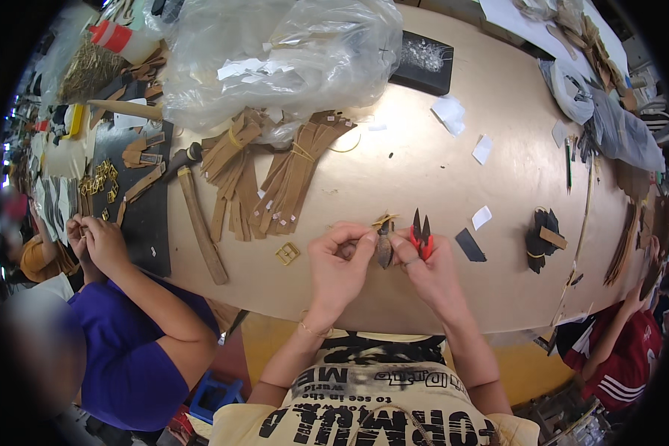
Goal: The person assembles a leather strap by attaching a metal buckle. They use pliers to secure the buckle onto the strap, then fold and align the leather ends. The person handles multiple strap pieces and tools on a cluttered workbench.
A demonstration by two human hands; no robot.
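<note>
My left hand [342,259] is closed, its thumb and fingertips pinching a small dark brown piece, apparently leather [384,251]. Something thin and yellow [383,221] sits at that piece's far end; whether it is a band or metal, I cannot tell. My right hand [432,276] is closed around small red-handled scissors [425,244], their dark blades pointing away from me. Its thumb and fingertips also touch the brown piece from the right. Left of my hands, a square gold buckle [287,253] lies on the table.
Bundles of brown strips [297,175], a hammer [199,215] and a large clear plastic bag [282,59] lie farther off. To the right are a dark rectangular piece [470,245] and a banded dark bundle [544,241]. Co-workers sit on both sides; one in purple [137,349] works at left.
</note>
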